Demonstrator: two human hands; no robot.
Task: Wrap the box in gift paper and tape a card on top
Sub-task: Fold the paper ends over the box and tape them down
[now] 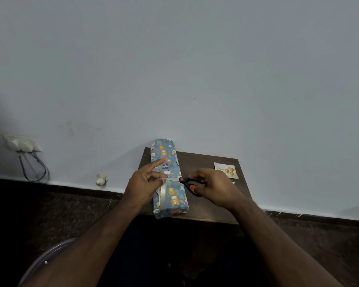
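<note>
A: The wrapped box (168, 179) lies on the counter (205, 162), the card (226, 170) well to its right. The left hand (144, 184) pinches a tape strip (163, 191), forefinger straight.

B: The right hand (212, 186) grips the scissors (186, 182), blades at the tape. Advice: keep the strip taut, cut squarely.

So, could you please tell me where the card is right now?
In the head view the card lies flat near the table's far right corner, right of the wrapped box and just beyond the right hand.
</note>
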